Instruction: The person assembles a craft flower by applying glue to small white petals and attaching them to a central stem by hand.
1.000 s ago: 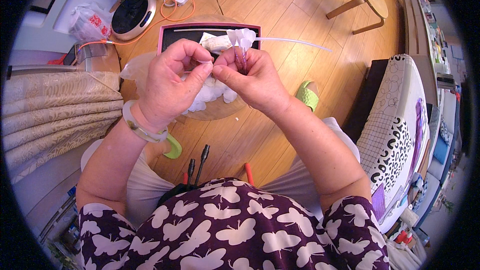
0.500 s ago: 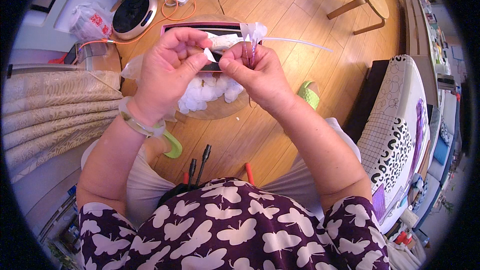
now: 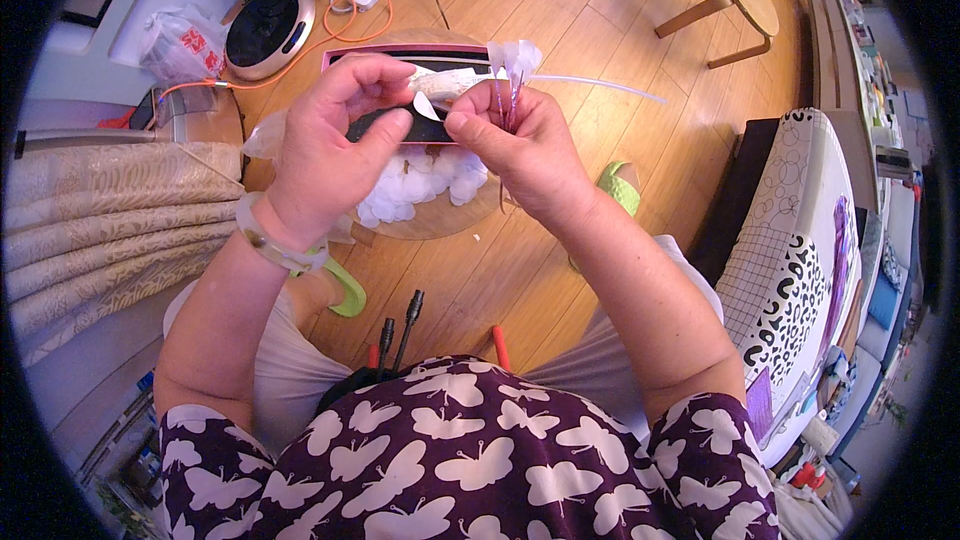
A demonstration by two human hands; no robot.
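Hands [image 3: 430, 130] over tray [image 3: 430, 225]; petals [image 3: 415, 180] seemingly in it.

We wear a dark purple short-sleeved top [image 3: 450, 460] printed all over with white butterflies, and pale beige shorts [image 3: 290, 380]. Our forearms are bare. A pale, translucent bangle [image 3: 268, 240] circles our left wrist; our right wrist carries nothing, and both hands are bare.

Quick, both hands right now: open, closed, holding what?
Left hand: fingers closed on a small white petal piece.
Right hand: fingers pinched shut on a white artificial flower with a thin white stem.
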